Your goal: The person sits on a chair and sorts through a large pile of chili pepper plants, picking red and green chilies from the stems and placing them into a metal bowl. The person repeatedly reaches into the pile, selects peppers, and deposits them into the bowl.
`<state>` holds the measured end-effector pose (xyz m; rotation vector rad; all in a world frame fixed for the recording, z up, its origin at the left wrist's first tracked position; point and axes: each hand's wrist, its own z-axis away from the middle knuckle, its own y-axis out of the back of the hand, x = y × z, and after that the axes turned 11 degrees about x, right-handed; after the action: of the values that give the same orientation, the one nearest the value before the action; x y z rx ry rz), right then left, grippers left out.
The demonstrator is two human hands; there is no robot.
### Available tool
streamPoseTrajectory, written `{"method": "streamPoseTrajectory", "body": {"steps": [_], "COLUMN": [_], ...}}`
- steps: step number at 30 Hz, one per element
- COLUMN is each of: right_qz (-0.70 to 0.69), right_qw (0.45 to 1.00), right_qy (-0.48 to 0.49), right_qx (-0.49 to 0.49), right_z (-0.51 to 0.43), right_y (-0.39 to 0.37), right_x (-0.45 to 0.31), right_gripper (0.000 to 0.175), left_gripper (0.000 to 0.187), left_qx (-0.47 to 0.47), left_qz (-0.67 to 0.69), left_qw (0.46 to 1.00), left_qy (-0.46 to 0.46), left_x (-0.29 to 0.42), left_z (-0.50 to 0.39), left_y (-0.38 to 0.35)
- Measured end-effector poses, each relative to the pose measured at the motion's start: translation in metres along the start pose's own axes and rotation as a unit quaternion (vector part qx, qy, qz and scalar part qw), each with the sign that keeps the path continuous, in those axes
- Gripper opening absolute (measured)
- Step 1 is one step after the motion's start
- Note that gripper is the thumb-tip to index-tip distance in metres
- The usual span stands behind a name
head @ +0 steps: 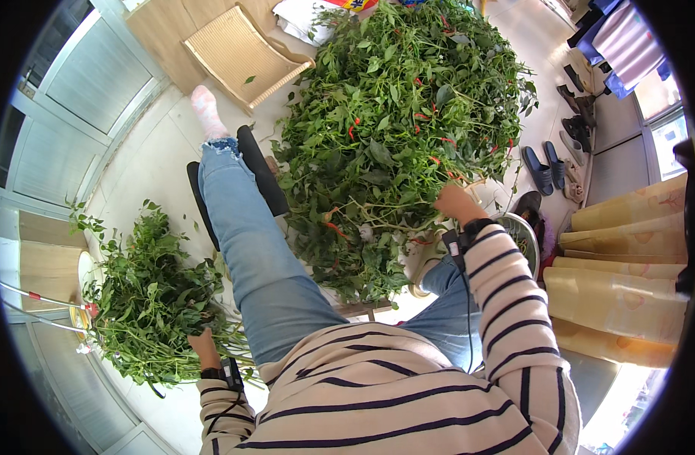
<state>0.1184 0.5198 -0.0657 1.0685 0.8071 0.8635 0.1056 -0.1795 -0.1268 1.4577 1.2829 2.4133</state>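
Note:
A big heap of uprooted chili pepper plants [381, 136], leafy and dotted with red chilies, spreads on the floor before me. At its near right edge my right hand [460, 203] is closed around a pale chili plant stem [407, 226], which reaches left over the leaves. A smaller pile of chili plants [159, 290] lies to my left. My left hand [202, 346] touches the near side of that pile, its fingers partly hidden among leaves, so its grip is unclear. Just right of my right wrist stands a round metal basin [532, 242] with green pods inside, partly covered by my sleeve.
My outstretched leg [228, 199] lies between the piles, beside a black padded object [262, 170]. A woven-topped wooden seat [248, 57] stands beyond my foot. Blue slippers [537, 170] and other shoes line the right wall, near a yellow curtain [620, 267].

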Motion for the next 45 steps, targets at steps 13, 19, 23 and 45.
{"method": "streamPoseTrajectory", "body": {"steps": [13,19,23,45], "right_qz": [-0.02,0.022,0.034,-0.158], "right_qw": [0.99,0.994,0.995,0.924], "right_qy": [-0.135,-0.099,-0.051,-0.309], "right_qx": [-0.034,-0.035,0.072,0.162], "right_z": [-0.007,-0.009,-0.009,-0.054], "right_y": [-0.049,-0.058,-0.04,-0.033], "right_x": [0.001,-0.008,-0.014,0.079], "right_gripper": [0.029,0.024,0.023,0.02], "left_gripper": [0.046,0.042,0.039,0.029], "left_qx": [-0.167,-0.2,-0.195,-0.174], "left_qz": [0.272,0.156,0.166,0.141], "left_qw": [0.941,0.952,0.948,0.932], "left_qy": [-0.111,-0.172,-0.186,-0.286], "left_x": [0.265,0.258,0.249,0.235], "left_z": [0.099,0.115,0.112,0.111], "left_y": [-0.094,-0.14,-0.143,-0.155]}}
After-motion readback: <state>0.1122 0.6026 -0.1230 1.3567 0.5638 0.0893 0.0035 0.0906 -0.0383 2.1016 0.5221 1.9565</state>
